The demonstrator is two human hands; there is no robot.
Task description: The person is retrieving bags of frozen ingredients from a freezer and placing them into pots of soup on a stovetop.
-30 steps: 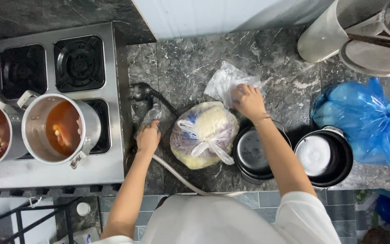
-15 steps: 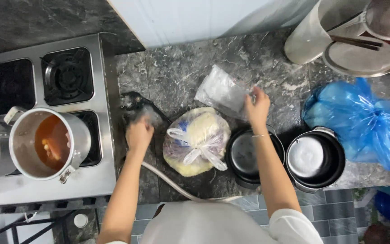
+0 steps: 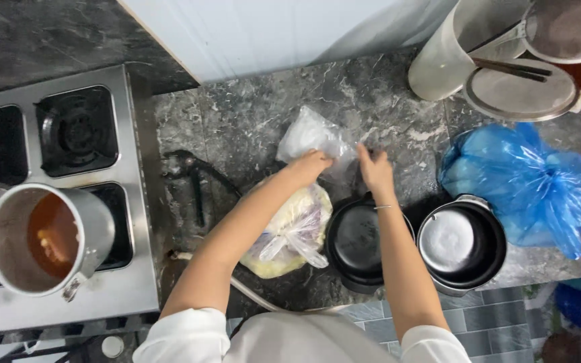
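On the dark marbled counter (image 3: 250,121), beside a steel gas stove (image 3: 136,202) carrying a pot of reddish broth (image 3: 48,235), several items are laid out. A knotted blue plastic bag (image 3: 526,181) is seen at the far right; a tied clear bag of pale yellow food (image 3: 290,232) lies below the left forearm. Two black pots are set side by side, one dark inside (image 3: 361,242), the other holding a pale lid (image 3: 462,245). A small clear plastic bag (image 3: 314,138) rests at mid-counter, beyond the pots. It is pinched at its near edge by the left hand (image 3: 311,167), fingers closed on the film; its right side is met by the right hand (image 3: 373,168), though the grip there cannot be told. The bag is judged light, limp, crinkly and somewhat slippery; hold is best taken at the mouth edges.
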